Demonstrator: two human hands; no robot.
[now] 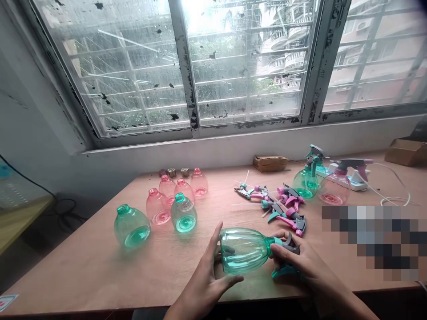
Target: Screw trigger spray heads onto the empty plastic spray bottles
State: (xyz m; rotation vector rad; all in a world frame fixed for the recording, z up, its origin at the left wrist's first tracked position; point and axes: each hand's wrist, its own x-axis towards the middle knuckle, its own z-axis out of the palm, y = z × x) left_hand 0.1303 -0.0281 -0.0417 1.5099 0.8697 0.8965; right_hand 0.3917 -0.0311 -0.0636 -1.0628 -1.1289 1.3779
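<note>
A clear green spray bottle point(245, 251) lies sideways in the air over the front of the table, its base to the left. My left hand point(211, 272) cups the base end, thumb along the underside and fingers partly hidden behind the plastic. At the neck, my right hand point(302, 258) grips the bottle's grey and teal spray head point(291, 243); its teal trigger point(283, 271) hangs below. Just beyond my right hand lies a pile of loose pink, teal and grey spray heads point(276, 202).
Open green bottles point(132, 227) and pink bottles point(160, 208) stand at the left. Bottles with spray heads, one green point(304, 181) and one pink point(333, 186), stand back right by a white power strip point(360, 183). A cardboard box point(270, 163) sits near the windowed wall.
</note>
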